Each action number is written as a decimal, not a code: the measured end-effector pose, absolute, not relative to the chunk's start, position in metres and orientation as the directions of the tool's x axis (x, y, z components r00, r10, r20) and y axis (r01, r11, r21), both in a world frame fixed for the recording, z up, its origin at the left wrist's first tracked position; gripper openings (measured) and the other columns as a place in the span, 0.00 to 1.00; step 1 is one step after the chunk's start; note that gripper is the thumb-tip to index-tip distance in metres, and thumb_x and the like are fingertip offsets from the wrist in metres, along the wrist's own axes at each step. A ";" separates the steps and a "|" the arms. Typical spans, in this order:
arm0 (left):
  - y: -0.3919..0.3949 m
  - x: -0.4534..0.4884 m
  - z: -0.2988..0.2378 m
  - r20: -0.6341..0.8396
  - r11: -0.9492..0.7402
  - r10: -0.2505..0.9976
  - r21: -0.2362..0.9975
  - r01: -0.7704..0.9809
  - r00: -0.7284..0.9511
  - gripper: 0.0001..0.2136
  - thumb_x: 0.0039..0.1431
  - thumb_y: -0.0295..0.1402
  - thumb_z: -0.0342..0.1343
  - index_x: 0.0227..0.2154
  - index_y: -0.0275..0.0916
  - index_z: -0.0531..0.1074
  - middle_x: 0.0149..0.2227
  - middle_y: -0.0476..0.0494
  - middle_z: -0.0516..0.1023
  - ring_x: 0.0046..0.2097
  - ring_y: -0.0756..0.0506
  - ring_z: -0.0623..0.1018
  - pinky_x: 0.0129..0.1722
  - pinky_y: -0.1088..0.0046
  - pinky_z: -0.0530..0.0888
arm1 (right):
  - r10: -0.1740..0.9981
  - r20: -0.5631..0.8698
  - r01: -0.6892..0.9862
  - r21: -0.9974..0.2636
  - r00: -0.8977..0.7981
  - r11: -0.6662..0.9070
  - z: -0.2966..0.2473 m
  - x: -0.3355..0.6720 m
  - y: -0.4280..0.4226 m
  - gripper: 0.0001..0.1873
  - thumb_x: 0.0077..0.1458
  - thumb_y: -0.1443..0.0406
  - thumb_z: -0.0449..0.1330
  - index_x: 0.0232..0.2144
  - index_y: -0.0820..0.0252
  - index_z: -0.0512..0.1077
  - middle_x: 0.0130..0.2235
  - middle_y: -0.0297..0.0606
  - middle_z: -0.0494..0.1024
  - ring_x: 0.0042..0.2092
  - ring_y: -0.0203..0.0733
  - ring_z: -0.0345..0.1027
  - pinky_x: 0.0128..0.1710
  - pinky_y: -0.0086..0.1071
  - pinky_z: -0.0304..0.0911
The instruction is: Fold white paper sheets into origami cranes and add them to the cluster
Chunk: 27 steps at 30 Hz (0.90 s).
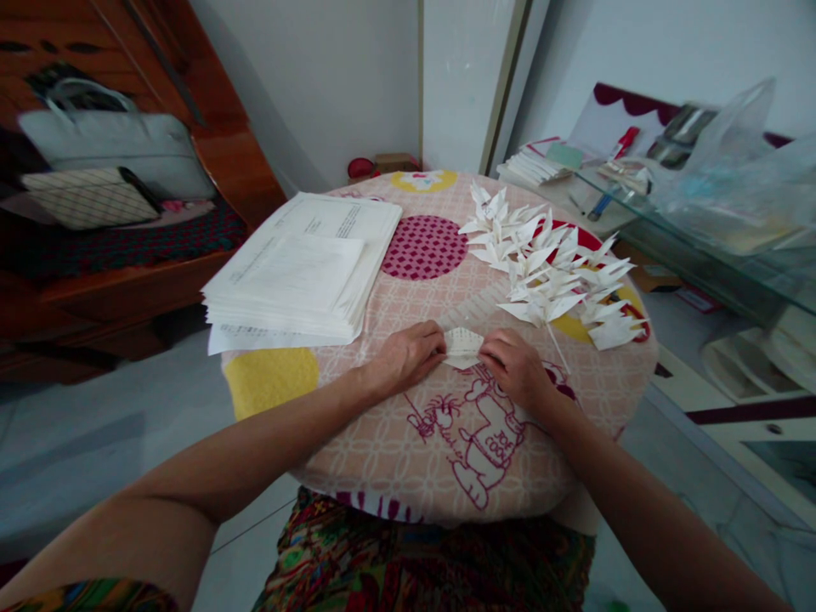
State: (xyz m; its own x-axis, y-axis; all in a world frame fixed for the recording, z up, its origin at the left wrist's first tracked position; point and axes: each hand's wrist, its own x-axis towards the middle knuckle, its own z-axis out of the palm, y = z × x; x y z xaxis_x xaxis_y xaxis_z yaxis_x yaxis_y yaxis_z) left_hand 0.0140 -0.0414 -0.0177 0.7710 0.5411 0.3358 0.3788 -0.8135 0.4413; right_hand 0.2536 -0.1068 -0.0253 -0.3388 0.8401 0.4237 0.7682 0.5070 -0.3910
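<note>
A small folded piece of printed paper (463, 347) lies low over the cloth-covered round table (376, 442), held at both ends. My left hand (413, 355) pinches its left end, fingers pressed together. At the opposite end my right hand (513, 361) grips the paper with curled fingers. Just behind the paper is a clear plastic ruler (475, 308), lying flat and slanting away to the right. Several folded white paper cranes (541, 255) are crowded on the table's right side, their pointed tips sticking up.
A thick stack of printed sheets (299, 263) stands on the table's left, with smaller paper on top. A glass shelf (714, 229) with plastic bags (733, 170) borders the right. A wooden bench (223, 170) at left bears a pale handbag (127, 144).
</note>
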 end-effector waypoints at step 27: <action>-0.041 0.026 -0.009 0.253 -0.768 0.568 0.505 0.394 0.783 0.04 0.62 0.28 0.56 0.31 0.35 0.71 0.35 0.44 0.73 0.36 0.48 0.73 0.38 0.73 0.70 | 0.823 0.451 0.743 -0.406 -0.344 0.533 -0.022 0.243 -0.108 0.07 0.61 0.68 0.59 0.31 0.60 0.75 0.36 0.42 0.75 0.40 0.46 0.67 0.43 0.38 0.62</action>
State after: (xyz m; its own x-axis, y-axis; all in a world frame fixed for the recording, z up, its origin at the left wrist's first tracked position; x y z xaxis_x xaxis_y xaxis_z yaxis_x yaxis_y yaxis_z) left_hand 0.0257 -0.0411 -0.0094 0.7829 0.5684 0.2528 0.3945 -0.7678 0.5048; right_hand 0.2430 -0.1083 -0.0218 -0.3442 0.8235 0.4510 0.7427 0.5327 -0.4057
